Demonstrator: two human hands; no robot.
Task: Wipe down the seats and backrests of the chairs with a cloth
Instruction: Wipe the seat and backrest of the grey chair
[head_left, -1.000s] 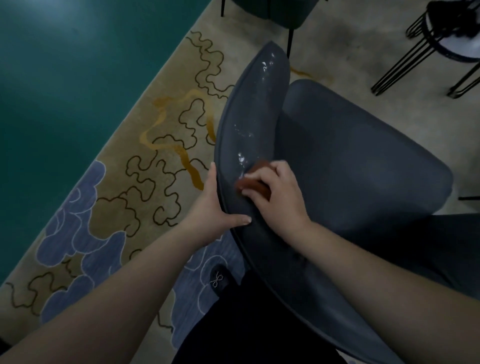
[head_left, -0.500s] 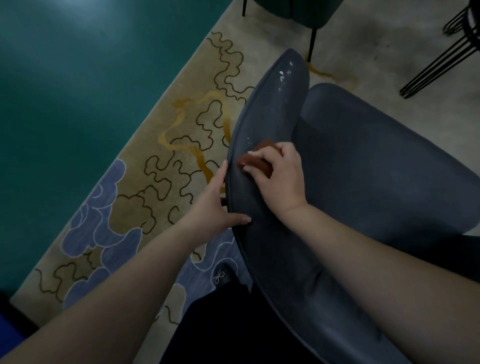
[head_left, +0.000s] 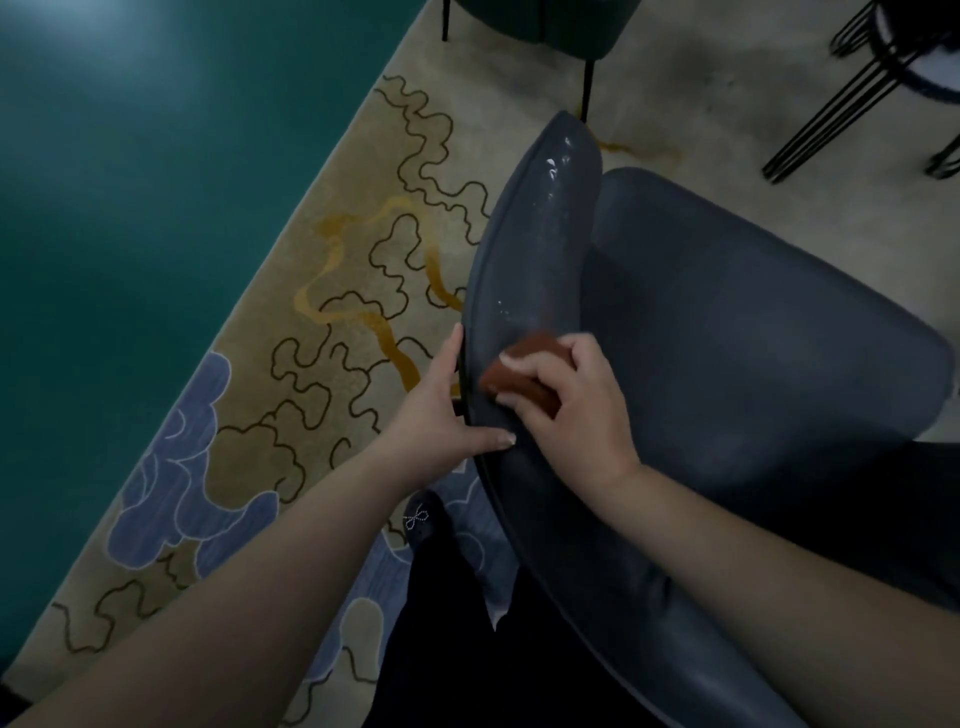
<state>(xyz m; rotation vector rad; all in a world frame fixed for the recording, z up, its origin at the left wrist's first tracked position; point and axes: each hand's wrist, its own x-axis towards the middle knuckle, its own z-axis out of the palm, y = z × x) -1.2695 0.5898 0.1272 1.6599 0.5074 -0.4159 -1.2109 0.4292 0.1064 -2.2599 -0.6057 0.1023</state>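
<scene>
Head view, left to right: teal floor (head_left: 130, 208) at far left, then a tan rug (head_left: 322, 291) with dark squiggle outlines, amber streaks and blue cloud shapes. Left hand (head_left: 441, 415) set on the outer edge of the chair's backrest (head_left: 540, 244), fingers flat along the rear face, thumb laid across the front near the rim; grip closed around that edge. Just beside it, right hand (head_left: 576, 405) curled over a reddish-brown cloth (head_left: 519, 371), grip pinching the cloth and pressing it onto the front of the backrest, about midway along its length. Small shiny wet spots seen on the backrest above the cloth and near its far tip. Dark grey seat (head_left: 753, 338) spread to the right of the backrest, bare. At top, dark green chair (head_left: 545, 21) partly cut off by the frame; at far right, thin black metal legs (head_left: 852, 93) on pale carpet. Dark clothing at bottom centre.
</scene>
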